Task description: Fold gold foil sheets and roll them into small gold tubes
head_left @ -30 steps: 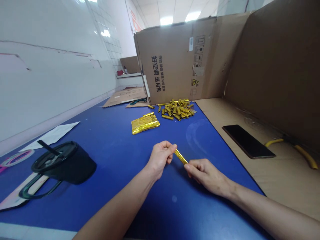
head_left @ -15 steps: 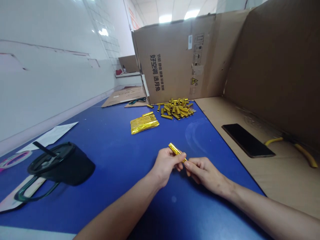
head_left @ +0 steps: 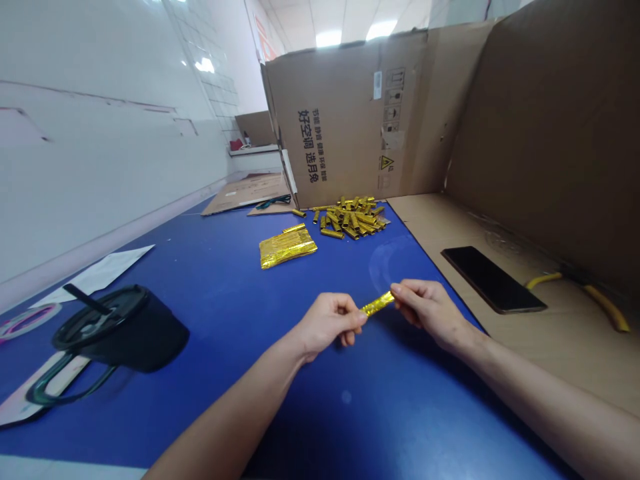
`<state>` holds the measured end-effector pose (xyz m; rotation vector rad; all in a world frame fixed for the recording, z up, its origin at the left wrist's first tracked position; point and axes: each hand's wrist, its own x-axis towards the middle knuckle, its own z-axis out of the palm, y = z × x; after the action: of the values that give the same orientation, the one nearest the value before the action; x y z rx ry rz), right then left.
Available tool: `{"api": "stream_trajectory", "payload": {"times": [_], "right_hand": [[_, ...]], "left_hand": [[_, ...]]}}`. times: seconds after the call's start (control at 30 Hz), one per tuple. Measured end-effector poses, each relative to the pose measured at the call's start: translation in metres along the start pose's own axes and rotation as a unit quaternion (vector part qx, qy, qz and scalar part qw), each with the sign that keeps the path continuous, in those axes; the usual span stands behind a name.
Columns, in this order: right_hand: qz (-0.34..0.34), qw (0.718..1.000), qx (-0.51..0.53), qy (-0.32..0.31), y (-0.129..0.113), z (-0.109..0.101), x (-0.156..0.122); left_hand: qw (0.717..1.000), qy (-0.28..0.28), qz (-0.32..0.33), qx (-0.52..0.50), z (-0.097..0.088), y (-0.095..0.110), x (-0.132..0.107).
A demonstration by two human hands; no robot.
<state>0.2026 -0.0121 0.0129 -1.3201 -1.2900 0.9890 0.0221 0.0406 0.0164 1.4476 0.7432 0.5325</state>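
A short, shiny gold foil strip (head_left: 379, 304) is stretched between my two hands above the blue table. My left hand (head_left: 334, 321) pinches its left end between thumb and fingers. At the raised right end, my right hand (head_left: 425, 307) grips it with thumb and fingertips. Further back lies a flat gold foil bundle (head_left: 289, 251) with a single gold piece along its far edge. Behind that, to the right, a loose heap of short gold foil rolls (head_left: 353, 220) rests against the cardboard.
A black lidded mug (head_left: 123, 328) stands at the left, near a white paper (head_left: 95, 275) and a tape roll (head_left: 30, 321). On the right cardboard lie a dark phone (head_left: 493, 279) and yellow-handled pliers (head_left: 606, 308). A tall cardboard box (head_left: 345, 127) walls off the back.
My right hand has moved up and right, away from my left. The gold piece, earlier pointing up out of my left hand, now spans both hands with its middle exposed.
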Motion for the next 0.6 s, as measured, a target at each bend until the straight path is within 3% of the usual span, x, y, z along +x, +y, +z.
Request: {"api": "stream_trajectory", "payload": {"times": [0.07, 0.17, 0.23, 0.37, 0.6], "right_hand": [[-0.001, 1.0, 0.009, 0.003, 0.001, -0.001, 0.002], [-0.006, 0.999, 0.025, -0.022, 0.004, 0.002, 0.001], [-0.001, 0.997, 0.028, -0.079, 0.006, 0.006, -0.002], [0.037, 0.981, -0.003, -0.189, 0.012, 0.015, -0.009], [0.038, 0.991, -0.017, -0.129, 0.008, 0.014, -0.011]], "left_hand": [[0.999, -0.041, -0.02, 0.02, 0.004, -0.003, -0.001], [1.0, -0.019, -0.009, 0.003, 0.01, -0.005, -0.001], [1.0, 0.0, 0.0, -0.015, 0.014, -0.005, -0.002], [0.999, -0.029, -0.014, -0.001, 0.021, -0.005, -0.004], [0.998, -0.064, 0.003, 0.022, 0.018, -0.002, -0.006]]}}
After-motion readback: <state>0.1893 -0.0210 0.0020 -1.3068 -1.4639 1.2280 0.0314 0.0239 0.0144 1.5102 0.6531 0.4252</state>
